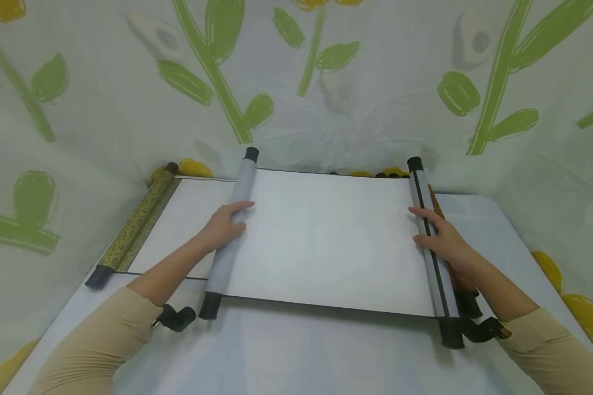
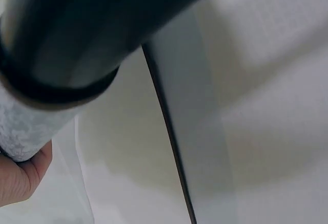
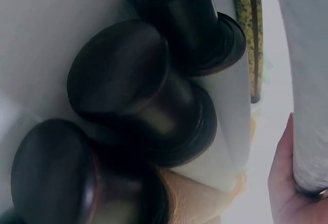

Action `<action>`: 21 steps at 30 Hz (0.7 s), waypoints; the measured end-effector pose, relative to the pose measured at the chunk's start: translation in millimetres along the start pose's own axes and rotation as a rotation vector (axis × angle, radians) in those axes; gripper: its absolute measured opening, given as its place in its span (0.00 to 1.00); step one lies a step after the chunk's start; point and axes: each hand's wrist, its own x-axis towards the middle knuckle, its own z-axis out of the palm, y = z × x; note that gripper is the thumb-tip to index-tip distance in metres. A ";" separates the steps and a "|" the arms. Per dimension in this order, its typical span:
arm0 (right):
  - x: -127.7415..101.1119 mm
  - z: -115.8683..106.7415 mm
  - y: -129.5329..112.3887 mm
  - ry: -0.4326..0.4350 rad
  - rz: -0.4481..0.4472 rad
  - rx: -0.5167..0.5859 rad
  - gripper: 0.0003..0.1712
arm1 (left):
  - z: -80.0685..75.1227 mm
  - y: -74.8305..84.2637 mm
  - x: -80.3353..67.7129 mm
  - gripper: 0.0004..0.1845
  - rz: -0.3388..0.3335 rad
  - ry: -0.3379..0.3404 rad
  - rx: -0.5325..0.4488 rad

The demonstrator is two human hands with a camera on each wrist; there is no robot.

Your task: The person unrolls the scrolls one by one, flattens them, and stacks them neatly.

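Starting at the far left of the desk point(image 1: 286, 351), we are seeing a scroll with a gold patterned roller point(image 1: 133, 225) lying flat, its white sheet spreading rightward and slipping under the scroll we are working on. It is lying out of the way, so it is not getting in the way of our hands.

Next, our left hand point(image 1: 224, 225) is resting on the grey rolled end point(image 1: 232, 230) of the top scroll, fingers draped over the roll and curling lightly around it. We judge this is keeping the roll from turning or creeping back across the paper. The left wrist view is showing only the black end cap looming close and a bit of palm beneath the grey fabric, so it is adding little about the grip.

Between the hands, the white sheet point(image 1: 326, 241) is lying open and flat on the desk, stretched from one roller to the other.

On the right, our right hand point(image 1: 442, 238) is lying on the grey bar with the dark stripe point(image 1: 432, 247), fingers fairly straight and pressing down rather than wrapping it. That seems to be pinning this edge so the sheet stays taut. Just beside it, another patterned scroll point(image 1: 437, 208) is peeking out, and the right wrist view is showing three black end knobs point(image 3: 138, 90) crowding together.
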 end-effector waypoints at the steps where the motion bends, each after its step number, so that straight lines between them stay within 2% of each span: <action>1: -0.5 -0.7 0.6 -0.002 -0.006 -0.004 0.39 | -0.6 -1.5 0.2 0.30 0.007 0.002 0.006; 7: -1.5 -3.0 4.9 0.007 -0.026 -0.014 0.37 | -3.5 -9.4 -0.3 0.30 0.013 0.029 0.007; 11: -1.9 -2.1 5.6 0.030 0.011 -0.035 0.45 | -3.9 -11.2 -0.2 0.29 0.002 0.026 -0.006; 13: -2.0 -1.6 5.0 0.039 0.022 -0.036 0.49 | -4.5 -10.4 -0.8 0.32 -0.011 0.025 -0.003; 17: -2.3 -1.9 3.6 0.045 0.021 -0.025 0.51 | -5.1 -8.0 -0.9 0.40 -0.037 0.020 0.015; 21: -2.5 -2.0 3.8 0.043 0.007 -0.023 0.51 | -4.9 -9.7 -0.1 0.40 -0.035 0.017 0.014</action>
